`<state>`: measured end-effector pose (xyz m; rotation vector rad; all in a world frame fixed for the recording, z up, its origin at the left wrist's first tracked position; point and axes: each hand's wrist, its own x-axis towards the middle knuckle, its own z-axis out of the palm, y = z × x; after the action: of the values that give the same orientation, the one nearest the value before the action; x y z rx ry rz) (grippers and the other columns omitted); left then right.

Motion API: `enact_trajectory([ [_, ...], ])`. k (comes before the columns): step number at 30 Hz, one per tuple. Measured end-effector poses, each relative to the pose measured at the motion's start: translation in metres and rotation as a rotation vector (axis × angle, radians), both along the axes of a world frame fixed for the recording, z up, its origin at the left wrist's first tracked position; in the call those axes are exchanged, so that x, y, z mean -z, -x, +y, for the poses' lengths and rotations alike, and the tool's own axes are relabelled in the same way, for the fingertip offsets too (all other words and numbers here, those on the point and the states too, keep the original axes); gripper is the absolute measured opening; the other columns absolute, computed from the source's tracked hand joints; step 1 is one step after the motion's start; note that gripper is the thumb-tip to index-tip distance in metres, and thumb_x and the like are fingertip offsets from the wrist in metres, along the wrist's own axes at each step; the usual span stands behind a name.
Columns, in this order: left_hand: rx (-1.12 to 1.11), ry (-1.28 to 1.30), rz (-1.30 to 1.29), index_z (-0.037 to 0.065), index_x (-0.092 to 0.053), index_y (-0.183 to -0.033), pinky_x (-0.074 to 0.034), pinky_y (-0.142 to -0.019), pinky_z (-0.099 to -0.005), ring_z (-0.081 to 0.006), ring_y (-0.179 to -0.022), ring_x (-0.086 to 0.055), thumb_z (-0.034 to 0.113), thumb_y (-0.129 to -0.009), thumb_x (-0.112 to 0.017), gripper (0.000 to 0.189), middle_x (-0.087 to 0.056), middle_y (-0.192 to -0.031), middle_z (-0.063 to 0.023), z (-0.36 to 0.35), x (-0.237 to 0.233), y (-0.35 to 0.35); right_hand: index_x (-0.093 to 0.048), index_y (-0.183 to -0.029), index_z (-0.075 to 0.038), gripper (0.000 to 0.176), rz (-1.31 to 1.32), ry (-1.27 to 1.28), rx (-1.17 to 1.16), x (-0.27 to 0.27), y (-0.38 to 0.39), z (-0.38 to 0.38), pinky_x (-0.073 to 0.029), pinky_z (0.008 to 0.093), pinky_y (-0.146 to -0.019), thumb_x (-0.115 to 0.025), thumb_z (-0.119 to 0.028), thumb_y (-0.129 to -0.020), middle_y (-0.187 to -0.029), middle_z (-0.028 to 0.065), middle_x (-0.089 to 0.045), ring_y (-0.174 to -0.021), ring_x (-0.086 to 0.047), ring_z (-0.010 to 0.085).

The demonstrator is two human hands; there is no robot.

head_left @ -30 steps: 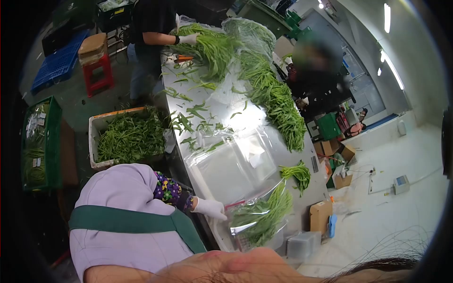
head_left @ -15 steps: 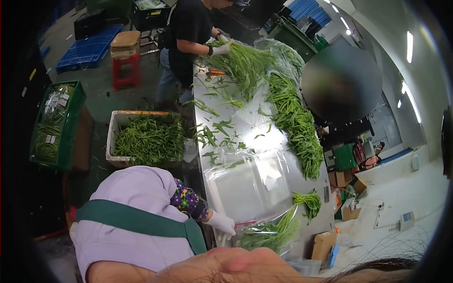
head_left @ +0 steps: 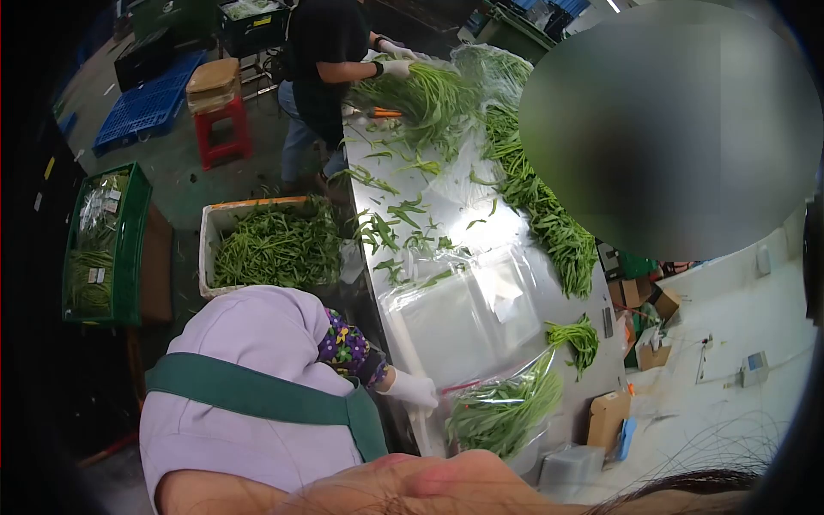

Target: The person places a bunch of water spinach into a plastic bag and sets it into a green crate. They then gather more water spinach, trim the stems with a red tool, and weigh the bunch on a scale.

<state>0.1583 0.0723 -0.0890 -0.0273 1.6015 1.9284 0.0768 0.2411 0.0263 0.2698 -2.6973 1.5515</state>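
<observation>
My left hand (head_left: 414, 390), in a white glove below a purple flowered sleeve cover (head_left: 350, 348), is at the table's near left edge. Its fingers look closed at the red-striped mouth of a clear plastic bag (head_left: 506, 408). Long-leaved green vegetables (head_left: 502, 421) lie inside this bag. Flat clear bags (head_left: 442, 330) are stacked just beyond it. A small bunch of greens (head_left: 579, 342) rests to the right of the filled bag. My right hand is out of sight.
Across the metal table (head_left: 468, 210), a co-worker (head_left: 326, 69) in white gloves handles greens (head_left: 429, 94). A row of greens (head_left: 558, 245) lines the right edge. A foam box (head_left: 208, 249) of leaves and a green crate (head_left: 133, 249) stand left. A large blur (head_left: 669, 129) covers the upper right.
The view has shifted slightly, and the blur at the right has grown much larger. The co-worker's hands have moved left and lower over the greens. My left hand stays by the bag's mouth.
</observation>
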Motion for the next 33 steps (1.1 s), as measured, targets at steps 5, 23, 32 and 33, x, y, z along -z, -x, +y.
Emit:
enact_trajectory([
  [5,-0.083,-0.021,-0.013,0.002,-0.067,-0.095,-0.052,-0.062,-0.0304,-0.0193,-0.065,-0.07,0.029,-0.093,-0.05,0.032,-0.07,-0.084,-0.0103,-0.001,-0.009,-0.01,-0.056,-0.098,0.002,0.019,-0.046,0.009,0.083,0.013,-0.039,0.022,-0.044,0.0336,-0.059,-0.056,-0.017,-0.094,-0.08,0.0051,-0.054,-0.065,-0.047,0.0169],
  [23,-0.045,-0.112,-0.081,0.001,-0.069,-0.097,-0.056,-0.064,-0.0298,-0.0194,-0.069,-0.069,0.026,-0.096,-0.05,0.031,-0.071,-0.081,-0.011,-0.007,-0.016,-0.009,-0.061,-0.089,0.004,0.021,-0.159,0.058,0.331,0.003,-0.168,0.031,-0.041,0.027,-0.057,-0.053,-0.014,-0.096,-0.073,0.0022,-0.056,-0.066,-0.046,0.0099],
  [32,0.054,-0.088,-0.286,0.003,-0.062,-0.114,-0.053,-0.072,-0.026,-0.0174,-0.086,-0.07,0.032,-0.101,-0.045,0.036,-0.07,-0.102,-0.0088,-0.01,-0.016,-0.007,-0.067,-0.096,-0.004,0.012,0.113,-0.237,0.16,0.027,-0.143,-0.016,-0.049,0.0341,-0.074,-0.065,-0.01,-0.086,-0.09,0.0113,-0.061,-0.083,-0.061,0.0249],
  [33,0.051,-0.099,-0.322,0.004,-0.062,-0.114,-0.053,-0.073,-0.0259,-0.0164,-0.088,-0.069,0.032,-0.101,-0.045,0.035,-0.07,-0.1,-0.0073,-0.01,-0.019,-0.007,-0.067,-0.095,-0.005,0.012,0.118,-0.247,0.165,0.032,-0.141,-0.021,-0.049,0.0347,-0.073,-0.066,-0.011,-0.085,-0.09,0.0109,-0.061,-0.083,-0.061,0.0252],
])
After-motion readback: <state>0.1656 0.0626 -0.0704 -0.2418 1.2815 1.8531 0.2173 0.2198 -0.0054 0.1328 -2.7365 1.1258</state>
